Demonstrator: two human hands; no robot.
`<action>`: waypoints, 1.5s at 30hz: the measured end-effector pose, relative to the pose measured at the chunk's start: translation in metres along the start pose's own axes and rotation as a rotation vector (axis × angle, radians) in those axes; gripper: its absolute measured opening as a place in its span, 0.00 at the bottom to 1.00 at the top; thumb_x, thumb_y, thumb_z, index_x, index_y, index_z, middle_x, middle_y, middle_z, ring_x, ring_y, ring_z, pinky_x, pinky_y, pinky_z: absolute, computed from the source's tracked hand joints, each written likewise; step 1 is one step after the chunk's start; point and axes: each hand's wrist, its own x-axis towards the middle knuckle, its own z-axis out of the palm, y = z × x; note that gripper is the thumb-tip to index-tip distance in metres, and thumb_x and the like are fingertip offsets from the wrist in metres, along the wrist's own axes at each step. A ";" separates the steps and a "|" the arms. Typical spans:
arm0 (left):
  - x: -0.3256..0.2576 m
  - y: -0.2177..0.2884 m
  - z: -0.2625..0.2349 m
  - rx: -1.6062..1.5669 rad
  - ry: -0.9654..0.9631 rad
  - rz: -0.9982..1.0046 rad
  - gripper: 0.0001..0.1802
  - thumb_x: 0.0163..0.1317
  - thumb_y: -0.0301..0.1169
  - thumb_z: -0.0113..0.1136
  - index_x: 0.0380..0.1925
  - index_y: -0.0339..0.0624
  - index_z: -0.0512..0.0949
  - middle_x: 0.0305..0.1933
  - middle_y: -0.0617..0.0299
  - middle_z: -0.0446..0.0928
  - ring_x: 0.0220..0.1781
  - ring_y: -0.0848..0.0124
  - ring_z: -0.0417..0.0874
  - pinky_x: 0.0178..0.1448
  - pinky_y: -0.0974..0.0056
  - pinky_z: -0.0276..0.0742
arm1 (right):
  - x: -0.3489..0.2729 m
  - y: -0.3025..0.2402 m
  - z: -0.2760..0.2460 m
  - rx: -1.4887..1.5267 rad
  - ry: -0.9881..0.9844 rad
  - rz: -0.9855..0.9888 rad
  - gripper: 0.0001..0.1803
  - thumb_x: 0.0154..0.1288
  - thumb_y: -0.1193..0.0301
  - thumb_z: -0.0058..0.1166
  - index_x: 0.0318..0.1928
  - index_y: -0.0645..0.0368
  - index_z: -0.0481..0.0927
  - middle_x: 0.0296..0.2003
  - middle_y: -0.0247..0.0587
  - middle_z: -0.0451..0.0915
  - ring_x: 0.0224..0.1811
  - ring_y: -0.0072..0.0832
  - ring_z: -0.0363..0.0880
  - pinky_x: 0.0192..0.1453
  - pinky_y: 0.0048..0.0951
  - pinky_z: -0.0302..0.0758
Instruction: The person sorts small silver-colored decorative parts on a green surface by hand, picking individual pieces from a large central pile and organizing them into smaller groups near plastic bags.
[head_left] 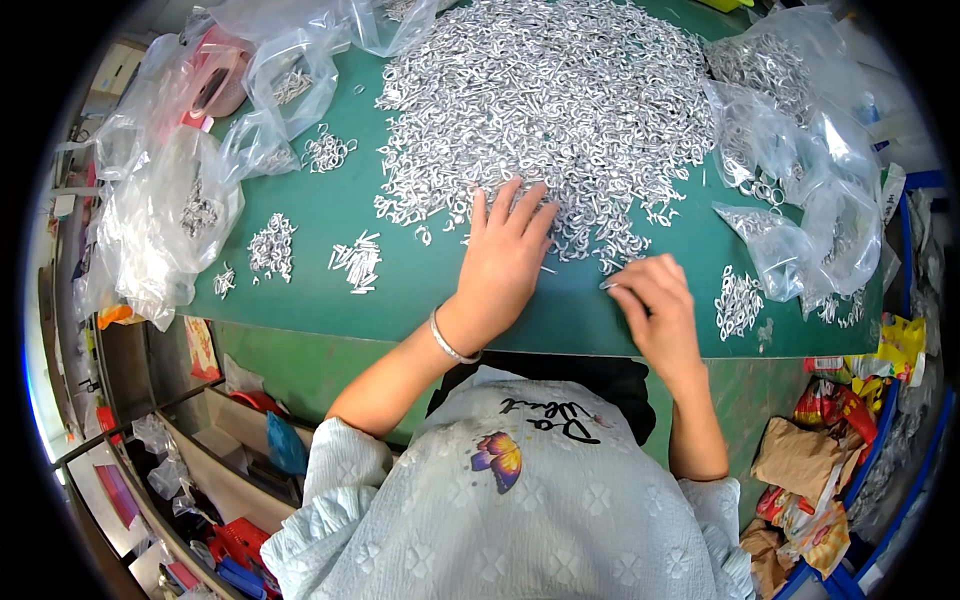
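A broad heap of small silvery metal pieces (pixel 545 100), many curved like hooks or clasps, covers the far middle of the green tabletop (pixel 440 305). On the heap's near edge lies my left hand (pixel 505 250), its fingers stretched out and a little apart over the pieces. My right hand (pixel 657 305) is just to the right, its thumb and forefinger pinched on a small silvery metal piece (pixel 607 285). That piece's exact shape is too small to tell. A thin pin (pixel 548 270) rests on the table between both hands.
At the left are small piles of silvery pins (pixel 358 262), clasp-like pieces (pixel 272 247) and rings (pixel 328 150). Clear plastic bags (pixel 160 240) stand behind them. Another small pile of metal pieces (pixel 739 302) and a bag of parts (pixel 800 230) are at the right.
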 end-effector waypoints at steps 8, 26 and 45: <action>0.000 -0.023 -0.012 0.008 0.055 -0.041 0.16 0.60 0.26 0.63 0.49 0.46 0.78 0.67 0.56 0.69 0.70 0.48 0.65 0.72 0.35 0.55 | 0.008 0.001 0.008 -0.089 -0.101 0.032 0.06 0.54 0.73 0.67 0.30 0.58 0.81 0.32 0.34 0.75 0.38 0.35 0.71 0.43 0.36 0.64; -0.021 -0.016 -0.013 0.132 0.008 0.006 0.14 0.59 0.22 0.57 0.46 0.43 0.80 0.69 0.53 0.64 0.73 0.46 0.59 0.71 0.31 0.53 | 0.039 0.021 0.019 -0.306 -0.056 -0.158 0.16 0.58 0.76 0.62 0.48 0.58 0.79 0.49 0.39 0.76 0.56 0.39 0.73 0.58 0.41 0.67; -0.022 -0.038 -0.049 -0.200 0.464 -0.189 0.15 0.54 0.19 0.64 0.43 0.41 0.81 0.55 0.54 0.76 0.61 0.54 0.75 0.65 0.55 0.67 | 0.045 0.006 0.029 -0.228 -0.105 -0.161 0.13 0.57 0.79 0.60 0.43 0.61 0.78 0.41 0.40 0.76 0.45 0.41 0.74 0.51 0.39 0.69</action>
